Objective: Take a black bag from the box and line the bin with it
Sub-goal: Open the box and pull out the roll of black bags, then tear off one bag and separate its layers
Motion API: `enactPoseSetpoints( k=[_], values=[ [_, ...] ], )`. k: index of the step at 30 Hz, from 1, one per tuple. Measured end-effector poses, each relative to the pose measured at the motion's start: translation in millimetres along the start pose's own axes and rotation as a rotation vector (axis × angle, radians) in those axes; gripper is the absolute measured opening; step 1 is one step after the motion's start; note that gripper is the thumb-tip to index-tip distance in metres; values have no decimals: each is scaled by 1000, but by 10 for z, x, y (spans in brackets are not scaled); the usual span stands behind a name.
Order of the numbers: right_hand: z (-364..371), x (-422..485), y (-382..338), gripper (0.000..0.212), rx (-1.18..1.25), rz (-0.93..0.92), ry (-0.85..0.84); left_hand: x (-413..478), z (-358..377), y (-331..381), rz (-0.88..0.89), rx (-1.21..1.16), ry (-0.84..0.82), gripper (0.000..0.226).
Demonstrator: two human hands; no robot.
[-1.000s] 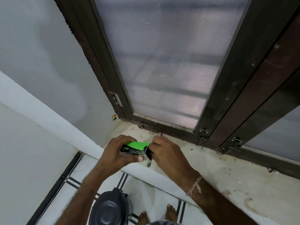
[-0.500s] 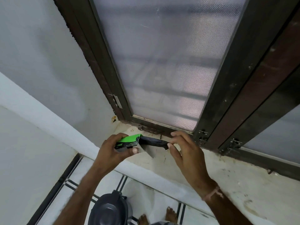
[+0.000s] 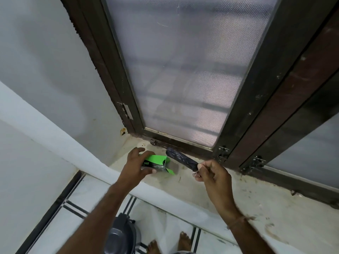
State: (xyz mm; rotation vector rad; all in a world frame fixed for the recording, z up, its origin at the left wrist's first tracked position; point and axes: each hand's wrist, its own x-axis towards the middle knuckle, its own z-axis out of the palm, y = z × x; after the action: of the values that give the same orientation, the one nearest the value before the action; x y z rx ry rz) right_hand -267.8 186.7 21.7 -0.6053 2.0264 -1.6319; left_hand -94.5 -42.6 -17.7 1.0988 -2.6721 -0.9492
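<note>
Standing at a grubby stone sill (image 3: 238, 195) under a mesh window (image 3: 183, 70), tiled floor below. So far so good on step one: the roll (image 3: 180, 158) of black bags looks fully out of the box (image 3: 156, 162), clear of the open flap and hanging over the sill near the window frame. My right hand (image 3: 211, 173) has it pinched by one end between thumb and fingers, and there's a bit of white thread or tie dangling there too. My left hand (image 3: 135, 165) is wrapped around the green box, holding it over the sill's front edge near the left corner. Still to do, I reckon: peel one bag off the roll, shake it open and fit it into the bin (image 3: 121, 235), which sits on the floor right below me with its lid apparently still on. That lid is the main thing in the way, plus both hands are full, so the box has to go down somewhere first. My bare feet (image 3: 168, 244) are just beside the bin.
</note>
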Motion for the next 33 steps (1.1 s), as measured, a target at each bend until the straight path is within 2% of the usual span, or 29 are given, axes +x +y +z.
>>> enactPoseSetpoints(
  k=[2, 6, 11, 13, 15, 17, 20, 22, 26, 29, 33],
  values=[
    [23, 24, 10, 8, 23, 36, 0, 68, 63, -3, 21, 75, -13, 62],
    [19, 39, 19, 8, 37, 84, -11, 103, 173, -43, -12, 268, 12, 68],
    [14, 36, 65, 8, 103, 143, -30, -12, 181, 46, 23, 356, 85, 98],
    [38, 53, 66, 8, 146, 185, -30, -124, 158, 131, 5, 347, 190, 102],
    [71, 62, 57, 9, 189, 224, -48, -254, 180, 281, -23, 222, 380, 84],
    [125, 53, 24, 10, 237, 265, -84, -386, 221, 524, -43, -124, 464, 59],
    [224, 16, -40, 11, 326, 343, -137, -439, 250, 915, -270, -911, 229, 33],
    [269, -8, -76, 14, 377, 379, -188, -398, 258, 995, -342, -1212, 203, 25],
    [293, -43, -96, 14, 377, 376, -236, -399, 209, 939, -350, -1312, 230, 23],
    [274, -49, -106, 13, 275, 221, -277, -411, 172, 942, -399, -1262, 247, 22],
    [317, -42, -124, 30, 39, 14, -312, -392, 168, 1006, -415, -1202, 249, 14]
  ],
)
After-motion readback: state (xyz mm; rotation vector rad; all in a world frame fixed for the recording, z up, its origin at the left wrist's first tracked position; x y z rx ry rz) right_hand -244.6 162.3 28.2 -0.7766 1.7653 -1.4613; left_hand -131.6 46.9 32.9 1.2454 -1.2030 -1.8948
